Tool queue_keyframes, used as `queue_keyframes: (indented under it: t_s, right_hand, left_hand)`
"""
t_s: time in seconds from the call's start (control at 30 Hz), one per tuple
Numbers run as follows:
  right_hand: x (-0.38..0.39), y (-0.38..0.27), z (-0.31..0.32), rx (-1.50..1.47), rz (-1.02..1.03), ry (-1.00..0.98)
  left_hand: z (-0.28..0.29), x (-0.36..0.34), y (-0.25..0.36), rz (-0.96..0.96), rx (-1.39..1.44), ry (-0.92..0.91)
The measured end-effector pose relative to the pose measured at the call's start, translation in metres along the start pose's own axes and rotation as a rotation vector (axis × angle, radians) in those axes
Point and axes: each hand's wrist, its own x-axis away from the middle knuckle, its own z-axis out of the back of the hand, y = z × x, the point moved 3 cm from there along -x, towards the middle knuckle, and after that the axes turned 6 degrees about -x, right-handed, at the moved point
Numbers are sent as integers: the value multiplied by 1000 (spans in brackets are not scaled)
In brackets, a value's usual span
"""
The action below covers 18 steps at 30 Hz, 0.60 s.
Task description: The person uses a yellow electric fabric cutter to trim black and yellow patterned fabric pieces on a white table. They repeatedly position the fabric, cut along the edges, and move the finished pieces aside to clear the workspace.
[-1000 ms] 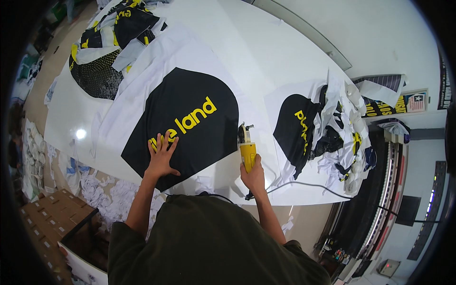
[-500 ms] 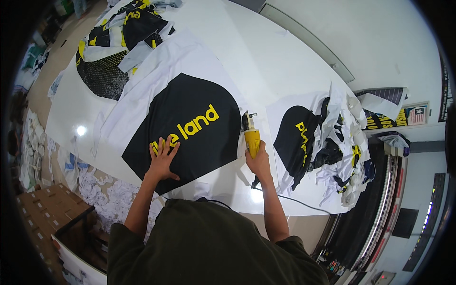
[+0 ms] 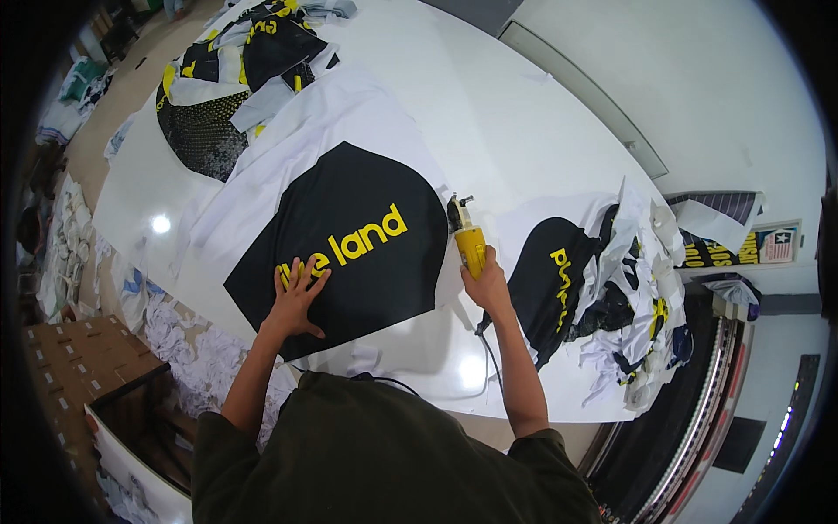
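Note:
A black fabric panel [image 3: 358, 288] with yellow lettering lies on white cloth [image 3: 301, 118] on the table. My left hand [image 3: 297, 297] rests on its lower left part, fingers spread over the first letters. Beside the panel's curved right edge, my right hand [image 3: 489, 284] grips a yellow handheld electric fabric cutter [image 3: 471, 249], its metal head pointing away from me. The head sits close against the edge; whether the blade touches cloth I cannot tell. A dark cord [image 3: 493, 354] trails from the tool's rear, partly behind my right forearm.
On the right lies a smaller black panel [image 3: 537, 271] with yellow print, next to a heap of white and black scraps [image 3: 642, 306]. More black and yellow pieces [image 3: 209, 131] pile up at the far left. A cardboard-brown stack [image 3: 83, 358] stands at lower left.
The cutter and my right hand have moved slightly away from me along the panel's right edge. My left hand stays on the same spot. The whole view has shifted a little.

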Motion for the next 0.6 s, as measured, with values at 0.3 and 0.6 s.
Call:
queue_keyframes:
  t_s: [0.3,0.6]
  right_hand:
    - [-47,4,13,22,108,-103]
    - [-92,0,21,61,204,-183]
  left_hand:
    - [6,0,5,33,-22,-48]
    - [12,-3,9,53,-21,-74]
